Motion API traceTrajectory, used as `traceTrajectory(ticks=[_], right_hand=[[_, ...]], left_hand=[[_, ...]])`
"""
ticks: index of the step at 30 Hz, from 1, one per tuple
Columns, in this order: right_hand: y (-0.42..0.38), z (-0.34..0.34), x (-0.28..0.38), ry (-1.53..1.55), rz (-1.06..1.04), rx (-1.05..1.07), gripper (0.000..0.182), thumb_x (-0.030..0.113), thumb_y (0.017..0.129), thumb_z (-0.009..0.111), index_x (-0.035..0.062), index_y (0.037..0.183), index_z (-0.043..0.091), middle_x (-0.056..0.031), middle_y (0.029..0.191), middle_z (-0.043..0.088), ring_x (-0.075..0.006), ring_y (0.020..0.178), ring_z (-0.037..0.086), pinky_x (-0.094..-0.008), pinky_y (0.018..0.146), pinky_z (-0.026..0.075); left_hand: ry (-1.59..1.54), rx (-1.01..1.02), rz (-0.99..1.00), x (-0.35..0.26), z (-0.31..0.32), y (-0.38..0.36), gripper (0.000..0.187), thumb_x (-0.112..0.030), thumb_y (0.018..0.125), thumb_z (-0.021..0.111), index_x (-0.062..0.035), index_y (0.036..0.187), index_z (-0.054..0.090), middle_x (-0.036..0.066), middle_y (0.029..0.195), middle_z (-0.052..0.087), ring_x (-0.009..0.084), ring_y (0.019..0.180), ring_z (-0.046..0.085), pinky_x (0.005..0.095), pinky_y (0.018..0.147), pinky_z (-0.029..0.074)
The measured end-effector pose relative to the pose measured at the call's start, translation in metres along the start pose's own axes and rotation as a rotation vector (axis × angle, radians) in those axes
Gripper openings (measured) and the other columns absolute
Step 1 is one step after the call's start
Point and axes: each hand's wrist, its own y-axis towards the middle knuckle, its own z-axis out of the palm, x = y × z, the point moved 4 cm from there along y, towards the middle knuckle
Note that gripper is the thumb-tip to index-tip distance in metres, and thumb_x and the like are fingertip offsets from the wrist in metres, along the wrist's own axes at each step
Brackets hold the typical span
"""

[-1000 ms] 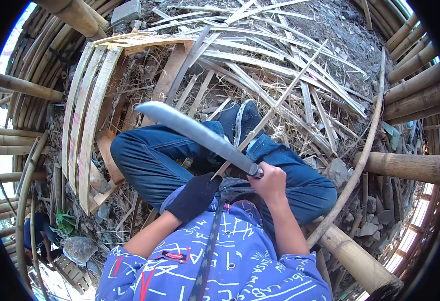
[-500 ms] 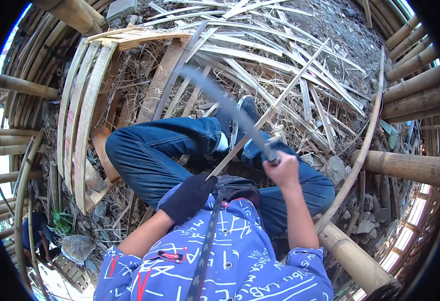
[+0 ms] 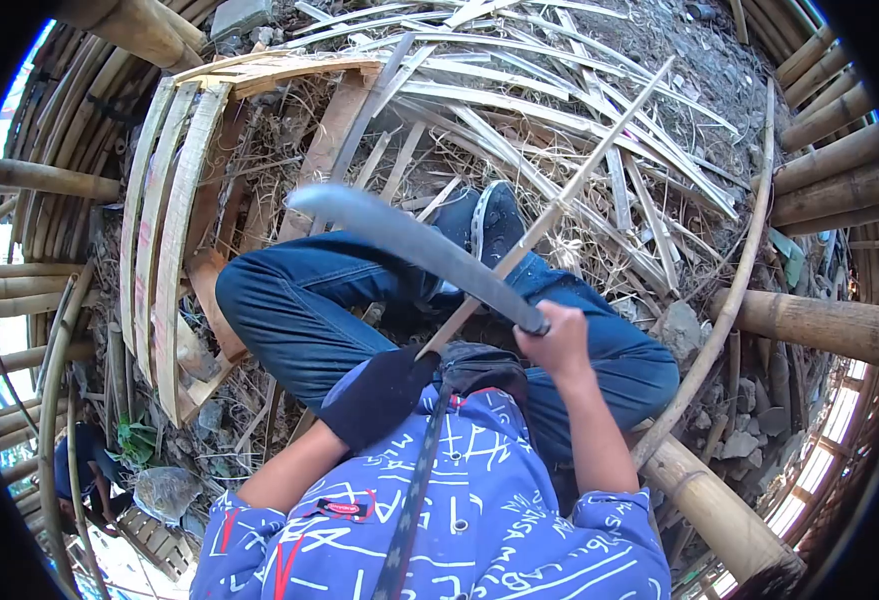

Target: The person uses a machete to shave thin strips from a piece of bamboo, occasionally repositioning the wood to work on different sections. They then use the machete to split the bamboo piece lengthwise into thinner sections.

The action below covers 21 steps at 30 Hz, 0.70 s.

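My left hand (image 3: 379,398), in a black glove, is closed round the lower end of a long bamboo strip (image 3: 564,200). From there the strip slants up and to the right, away from my lap. Bare, my right hand (image 3: 554,340) grips the handle of a machete (image 3: 409,237). Its long curved blade points up and to the left, crosses in front of the strip and blurs toward the tip. Both hands are close over my lap, between my bent knees in blue jeans (image 3: 304,290).
Split bamboo strips (image 3: 559,95) and shavings cover the ground ahead. A wooden crate frame (image 3: 171,230) stands at left. Thick bamboo poles (image 3: 809,325) and stones (image 3: 739,445) lie at right. Another person (image 3: 84,465) is at the lower left.
The machete has swung lower and to the left, its blade now flatter across the strip. My right hand has dropped slightly; my left keeps its hold on the strip.
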Motion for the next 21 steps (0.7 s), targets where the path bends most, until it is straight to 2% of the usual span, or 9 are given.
traceTrajectory(ticks=[1, 3, 7, 10, 12, 14, 16, 18, 21], right_hand=[[0.007, -0.004, -0.007, -0.029, 0.063, -0.038, 0.023, 0.025, 0.065, 0.07, 0.0057, 0.061, 0.06, -0.0184, 0.062, 0.061, -0.0394, 0.064, 0.062, -0.0459, 0.062, 0.051], [0.022, -0.01, -0.024, -0.054, 0.175, -0.083, 0.024, 0.027, 0.065, 0.07, 0.0053, 0.062, 0.06, -0.0186, 0.063, 0.062, -0.0391, 0.064, 0.062, -0.0456, 0.061, 0.051], [0.009, 0.0, -0.001, 0.033, 0.029, -0.06, 0.024, 0.027, 0.065, 0.07, 0.0053, 0.062, 0.061, -0.0182, 0.064, 0.063, -0.0384, 0.064, 0.063, -0.0444, 0.06, 0.052], [0.019, -0.014, -0.014, -0.117, 0.022, -0.068, 0.024, 0.027, 0.065, 0.07, 0.0048, 0.062, 0.061, -0.0188, 0.063, 0.062, -0.0388, 0.064, 0.063, -0.044, 0.06, 0.052], [0.029, -0.015, -0.031, -0.058, 0.187, -0.076, 0.025, 0.027, 0.067, 0.07, 0.0044, 0.063, 0.061, -0.0187, 0.063, 0.063, -0.0391, 0.063, 0.063, -0.0435, 0.06, 0.052], [0.019, -0.014, -0.012, -0.021, 0.108, -0.082, 0.025, 0.027, 0.066, 0.071, 0.0044, 0.065, 0.062, -0.0189, 0.062, 0.062, -0.0394, 0.063, 0.063, -0.0434, 0.061, 0.052], [0.007, -0.008, 0.001, 0.063, 0.063, -0.011, 0.022, 0.026, 0.066, 0.07, 0.0052, 0.067, 0.063, -0.0189, 0.062, 0.062, -0.0395, 0.063, 0.062, -0.0446, 0.061, 0.052], [0.01, -0.011, -0.013, -0.088, -0.07, -0.105, 0.018, 0.023, 0.066, 0.069, 0.0059, 0.067, 0.063, -0.0191, 0.063, 0.062, -0.0392, 0.063, 0.062, -0.0452, 0.061, 0.052], [0.026, -0.018, -0.045, -0.133, 0.191, -0.108, 0.018, 0.022, 0.066, 0.069, 0.0051, 0.067, 0.064, -0.0194, 0.065, 0.063, -0.0397, 0.065, 0.063, -0.0462, 0.062, 0.052]], left_hand=[[0.145, 0.037, 0.078, -0.004, 0.001, -0.003, 0.021, -0.015, 0.094, 0.044, -0.0017, 0.103, 0.057, 0.022, 0.079, 0.058, 0.0366, 0.073, 0.061, 0.0442, 0.06, 0.046], [0.061, 0.016, 0.034, 0.003, 0.003, 0.001, 0.021, -0.015, 0.094, 0.044, -0.0012, 0.102, 0.057, 0.022, 0.079, 0.058, 0.0366, 0.073, 0.061, 0.0443, 0.06, 0.046], [0.085, -0.002, 0.058, 0.007, 0.003, 0.001, 0.021, -0.014, 0.093, 0.044, 0.0005, 0.102, 0.057, 0.022, 0.081, 0.059, 0.0367, 0.073, 0.061, 0.0447, 0.061, 0.046], [0.184, 0.042, 0.079, -0.013, -0.001, -0.008, 0.019, -0.011, 0.091, 0.046, 0.0015, 0.102, 0.056, 0.021, 0.084, 0.059, 0.0365, 0.074, 0.061, 0.0453, 0.061, 0.046], [0.13, 0.036, 0.047, -0.003, 0.004, -0.005, 0.019, -0.011, 0.09, 0.047, 0.0014, 0.102, 0.056, 0.021, 0.085, 0.059, 0.037, 0.074, 0.061, 0.0457, 0.061, 0.046], [0.083, 0.017, 0.03, 0.009, 0.007, 0.004, 0.02, -0.01, 0.09, 0.047, 0.0013, 0.103, 0.056, 0.021, 0.087, 0.059, 0.0374, 0.075, 0.061, 0.046, 0.061, 0.046], [0.09, -0.081, 0.15, 0.01, 0.009, 0.003, 0.039, -0.032, 0.096, 0.043, 0.0046, 0.088, 0.056, 0.022, 0.073, 0.058, 0.036, 0.066, 0.056, 0.0415, 0.061, 0.041], [0.068, -0.057, 0.124, 0.002, 0.006, -0.001, 0.039, -0.032, 0.096, 0.044, 0.0042, 0.087, 0.056, 0.021, 0.073, 0.059, 0.0345, 0.065, 0.056, 0.0411, 0.061, 0.041], [-0.009, -0.066, 0.073, 0.005, 0.009, 0.0, 0.039, -0.032, 0.096, 0.044, 0.0035, 0.084, 0.056, 0.02, 0.07, 0.059, 0.0301, 0.063, 0.055, 0.0401, 0.06, 0.041]])
